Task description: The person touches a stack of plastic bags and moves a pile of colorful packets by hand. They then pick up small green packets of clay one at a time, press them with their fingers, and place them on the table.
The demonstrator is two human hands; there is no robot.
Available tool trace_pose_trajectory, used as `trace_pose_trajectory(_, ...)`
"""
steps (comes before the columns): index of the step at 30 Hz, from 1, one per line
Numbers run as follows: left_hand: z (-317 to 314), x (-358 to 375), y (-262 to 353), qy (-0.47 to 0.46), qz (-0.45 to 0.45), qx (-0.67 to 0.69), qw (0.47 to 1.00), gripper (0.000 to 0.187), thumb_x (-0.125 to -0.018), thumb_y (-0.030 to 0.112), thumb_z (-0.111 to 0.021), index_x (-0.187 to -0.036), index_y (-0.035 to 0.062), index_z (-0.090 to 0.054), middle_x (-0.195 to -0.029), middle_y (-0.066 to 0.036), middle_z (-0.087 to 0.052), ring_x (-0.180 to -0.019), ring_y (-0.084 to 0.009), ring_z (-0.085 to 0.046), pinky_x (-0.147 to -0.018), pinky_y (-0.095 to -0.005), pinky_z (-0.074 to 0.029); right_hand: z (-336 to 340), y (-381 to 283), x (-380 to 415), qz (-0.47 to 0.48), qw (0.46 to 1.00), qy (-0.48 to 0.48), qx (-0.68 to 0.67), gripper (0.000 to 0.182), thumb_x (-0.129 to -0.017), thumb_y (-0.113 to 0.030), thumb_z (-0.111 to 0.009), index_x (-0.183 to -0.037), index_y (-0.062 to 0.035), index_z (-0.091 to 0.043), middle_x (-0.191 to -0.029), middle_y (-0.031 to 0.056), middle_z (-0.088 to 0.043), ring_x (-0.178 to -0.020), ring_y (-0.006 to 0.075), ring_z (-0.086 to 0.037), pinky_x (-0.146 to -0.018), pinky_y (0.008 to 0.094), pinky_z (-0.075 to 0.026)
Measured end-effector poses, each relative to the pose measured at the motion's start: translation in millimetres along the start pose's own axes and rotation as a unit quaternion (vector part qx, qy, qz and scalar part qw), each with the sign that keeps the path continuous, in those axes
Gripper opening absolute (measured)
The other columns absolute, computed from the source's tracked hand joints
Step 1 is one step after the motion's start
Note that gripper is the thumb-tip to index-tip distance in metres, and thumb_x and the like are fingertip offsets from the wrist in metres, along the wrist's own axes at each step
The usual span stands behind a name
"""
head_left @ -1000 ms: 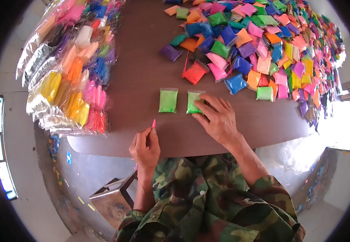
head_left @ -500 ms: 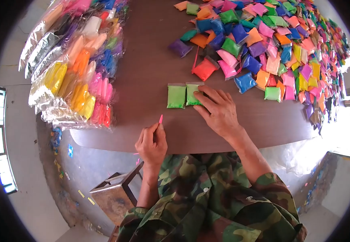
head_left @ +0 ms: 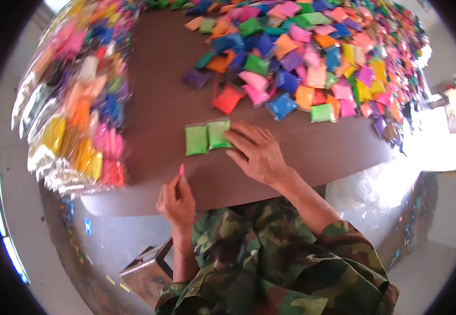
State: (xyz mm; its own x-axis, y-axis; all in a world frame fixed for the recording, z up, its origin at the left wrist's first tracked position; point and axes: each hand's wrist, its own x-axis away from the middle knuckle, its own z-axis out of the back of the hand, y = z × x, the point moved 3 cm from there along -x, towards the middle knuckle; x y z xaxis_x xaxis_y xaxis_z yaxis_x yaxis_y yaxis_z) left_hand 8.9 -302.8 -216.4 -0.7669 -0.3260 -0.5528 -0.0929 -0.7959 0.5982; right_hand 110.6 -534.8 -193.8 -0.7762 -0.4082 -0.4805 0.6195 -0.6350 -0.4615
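Two light green packets lie side by side on the brown table, the left packet (head_left: pixel 196 140) flat and almost touching the right packet (head_left: pixel 218 134). My right hand (head_left: pixel 259 155) reaches in from the right with fingers stretched and apart, fingertips at the right packet's edge. Below and to the left, my left hand (head_left: pixel 177 199) is closed in a pinch between thumb and forefinger. From that pinch a slim pink pointed piece (head_left: pixel 182 169) sticks up; its lower part is hidden by the fingers.
A large heap of small coloured packets (head_left: pixel 291 62) covers the table's back and right. Long clear bags of coloured pieces (head_left: pixel 81 121) are piled at the left. Bare brown tabletop (head_left: pixel 160 113) shows between them. A metal-framed stool (head_left: pixel 146 273) stands below the front edge.
The whole view has shifted and tilted, so the scene sits further left and lower. My right fingers have drawn back slightly toward the right packet's edge. My left hand keeps its pinch.
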Motion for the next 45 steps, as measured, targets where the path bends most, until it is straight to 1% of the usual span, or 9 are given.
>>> trace_pose_trajectory(12,-1.2,3.9,-2.8,-0.015,0.015,0.001,1.0,0.011,-0.099,0.01,-0.074,-0.103,0.0002,-0.075,-0.079,-0.009,-0.07,-0.063,-0.017,-0.062,-0.057,-0.0314,-0.049,105.3,97.4,36.2,-0.094,0.959,0.135,0.233,0.03,-0.086,-0.013,-0.079,-0.115,-0.0084,-0.074,-0.126,0.006,-0.069,-0.122,0.0289,-0.064,-0.105,0.047,-0.046)
trace_pose_trajectory(15,-0.2,5.0,-5.2,-0.023,0.007,-0.02,1.0,0.011,-0.1,0.011,-0.074,-0.103,0.0005,-0.075,-0.078,-0.008,-0.069,-0.062,-0.0154,-0.06,-0.056,-0.0314,-0.048,122.2,115.0,45.3,-0.105,0.958,0.098,0.249,0.029,-0.086,-0.013,-0.08,-0.114,-0.0082,-0.075,-0.127,0.0065,-0.069,-0.123,0.0286,-0.064,-0.106,0.0474,-0.046)
trace_pose_trajectory(24,-3.7,1.7,-2.2,-0.031,0.006,-0.027,0.999,0.009,-0.099,0.009,-0.072,-0.099,-0.0004,-0.073,-0.078,-0.009,-0.068,-0.058,-0.0184,-0.056,-0.054,-0.0343,-0.044,141.9,131.3,64.9,-0.136,0.951,0.145,0.237,0.032,-0.084,-0.015,-0.082,-0.114,-0.0083,-0.075,-0.128,0.0075,-0.07,-0.123,0.0278,-0.064,-0.107,0.0462,-0.045)
trace_pose_trajectory(30,-3.6,1.5,0.7,-0.036,0.012,-0.031,0.999,0.012,-0.1,0.011,-0.07,-0.099,-0.0005,-0.073,-0.078,-0.009,-0.067,-0.058,-0.0168,-0.054,-0.054,-0.0339,-0.044,159.0,153.6,19.5,-0.118,0.938,0.186,0.266,0.034,-0.082,-0.014,-0.081,-0.116,-0.0094,-0.075,-0.125,0.0067,-0.071,-0.12,0.0259,-0.065,-0.104,0.0437,-0.045)
trace_pose_trajectory(36,-5.1,1.4,2.6,-0.026,0.011,-0.035,0.999,0.012,-0.101,0.012,-0.071,-0.1,0.0,-0.073,-0.077,-0.008,-0.067,-0.058,-0.016,-0.055,-0.054,-0.0334,-0.044,150.5,193.4,-6.1,-0.1,0.925,0.159,0.33,0.031,-0.084,-0.01,-0.076,-0.116,-0.0105,-0.075,-0.119,0.0051,-0.073,-0.119,0.0247,-0.066,-0.102,0.0435,-0.045)
trace_pose_trajectory(39,-3.3,3.4,-1.0,-0.036,0.029,-0.038,0.998,0.013,-0.101,0.013,-0.071,-0.101,0.0004,-0.073,-0.079,-0.006,-0.068,-0.061,-0.014,-0.056,-0.056,-0.032,-0.046,164.4,194.8,-0.8,-0.106,0.93,0.194,0.295,0.029,-0.085,-0.01,-0.075,-0.114,-0.0106,-0.075,-0.117,0.004,-0.073,-0.118,0.0248,-0.066,-0.102,0.0431,-0.045)
trace_pose_trajectory(40,-3.3,4.0,-2.4,-0.043,0.037,-0.039,0.998,0.014,-0.102,0.014,-0.071,-0.102,0.0006,-0.074,-0.079,-0.006,-0.069,-0.062,-0.013,-0.057,-0.057,-0.0313,-0.046,172.3,188.4,2.9,-0.1,0.926,0.214,0.296,0.025,-0.087,-0.01,-0.075,-0.112,-0.0095,-0.077,-0.115,0.0053,-0.075,-0.108,0.0269,-0.071,-0.093,0.0435,-0.05)
trace_pose_trajectory(43,-2.9,3.6,-1.4,-0.047,0.036,-0.038,0.998,0.013,-0.102,0.014,-0.072,-0.102,0.0007,-0.074,-0.079,-0.005,-0.068,-0.062,-0.0122,-0.056,-0.057,-0.0305,-0.046,185.6,177.8,19.1,-0.199,0.93,0.237,0.2,0.021,-0.093,-0.013,-0.075,-0.113,-0.0074,-0.078,-0.106,0.0055,-0.078,-0.092,0.0215,-0.074,-0.078,0.038,-0.054)
trace_pose_trajectory(45,-4.3,3.1,-1.3,-0.035,0.017,-0.039,0.998,0.012,-0.101,0.012,-0.072,-0.101,0.0004,-0.074,-0.077,-0.007,-0.067,-0.059,-0.0141,-0.055,-0.055,-0.0316,-0.045,185.8,181.5,37.1,-0.307,0.919,0.247,-0.017,0.022,-0.097,-0.018,-0.075,-0.114,-0.0059,-0.078,-0.102,0.0039,-0.078,-0.085,0.0157,-0.074,-0.071,0.0323,-0.052)
